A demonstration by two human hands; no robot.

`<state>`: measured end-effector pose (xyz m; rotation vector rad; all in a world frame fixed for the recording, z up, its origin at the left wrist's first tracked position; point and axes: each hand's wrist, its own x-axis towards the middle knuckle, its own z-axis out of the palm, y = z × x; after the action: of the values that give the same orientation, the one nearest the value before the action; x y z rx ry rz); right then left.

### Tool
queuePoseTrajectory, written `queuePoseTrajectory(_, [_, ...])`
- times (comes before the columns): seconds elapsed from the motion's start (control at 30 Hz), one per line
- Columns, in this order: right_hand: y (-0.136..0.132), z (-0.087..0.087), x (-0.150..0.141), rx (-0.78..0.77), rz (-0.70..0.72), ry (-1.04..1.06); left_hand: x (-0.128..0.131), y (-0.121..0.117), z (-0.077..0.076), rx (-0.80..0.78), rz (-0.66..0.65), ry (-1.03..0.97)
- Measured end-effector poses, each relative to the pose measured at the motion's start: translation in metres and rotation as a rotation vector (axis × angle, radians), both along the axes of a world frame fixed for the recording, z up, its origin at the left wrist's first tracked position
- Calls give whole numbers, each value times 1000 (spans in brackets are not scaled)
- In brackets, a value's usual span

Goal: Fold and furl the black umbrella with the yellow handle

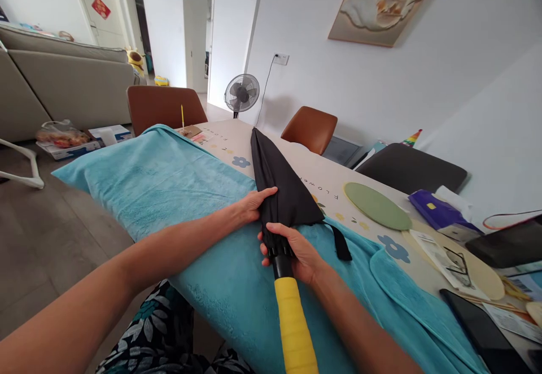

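A black folded umbrella (pixel 275 179) lies over the table, its tip pointing away and its yellow-wrapped handle (pixel 295 323) toward me. My left hand (pixel 253 203) holds the left edge of the canopy, thumb laid across the cloth and the other fingers mostly hidden. Lower down, my right hand (pixel 292 249) wraps round the gathered rib ends just above the handle. The canopy is loose and flares to the right, where a black strap (pixel 340 241) hangs down. Under the umbrella is a turquoise towel-like cloth (pixel 169 176) draped over the table edge.
On the right of the table (pixel 237 142) are a green oval mat (pixel 376 205), a purple tissue pack (pixel 442 211), glasses (pixel 459 266) and a black phone (pixel 486 329). Brown chairs (pixel 311 129) and a fan (pixel 242 92) stand beyond. A bagged item (pixel 62 135) sits on boxes at left.
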<state>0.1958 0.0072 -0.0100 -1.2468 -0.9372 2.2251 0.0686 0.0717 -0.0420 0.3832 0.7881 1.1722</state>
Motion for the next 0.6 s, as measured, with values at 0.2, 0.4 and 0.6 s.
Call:
queuePoseTrajectory(0.2, [-8,-4,-7,-67,-85,147,-6,-2,-1,-47,-33,-43])
queuePoseTrajectory(0.4, [-5,-15,-6,-65,-87,238,-5,-2,1,-36,-95,-58])
queuePoseTrajectory(0.6, [1,-17,1,-83,-112,273,-18,3,8,134,-48,701])
